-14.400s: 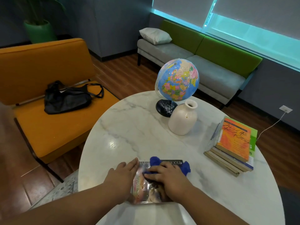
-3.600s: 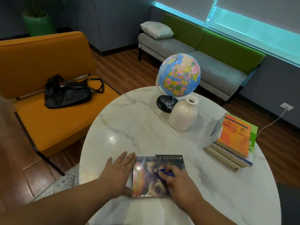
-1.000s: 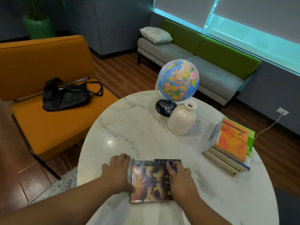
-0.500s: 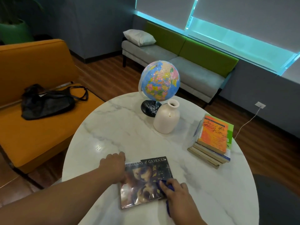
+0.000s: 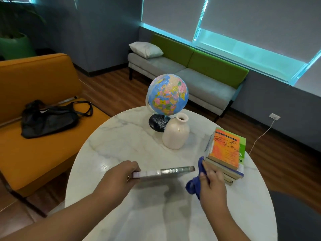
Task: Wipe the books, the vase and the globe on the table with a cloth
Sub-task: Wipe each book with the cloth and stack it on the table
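My left hand (image 5: 118, 178) grips a paperback book (image 5: 166, 172) by its left end and holds it lifted above the round marble table (image 5: 121, 146), its edge towards me. My right hand (image 5: 211, 184) holds a bunched blue cloth (image 5: 195, 183) just right of the book. A stack of books (image 5: 225, 152) with an orange cover on top lies at the right, close behind my right hand. The white vase (image 5: 175, 134) stands mid-table, with the globe (image 5: 167, 94) on its black base right behind it.
An orange seat (image 5: 43, 140) with a black bag (image 5: 46, 119) stands left of the table. A grey and green sofa (image 5: 199, 73) with a white pillow runs along the window wall. A cable (image 5: 257, 138) hangs from a wall socket at the right.
The book lay flat under the wiping cloth before. Now my left hand has lifted it off the table, and my right hand has come off it to the right with the cloth.
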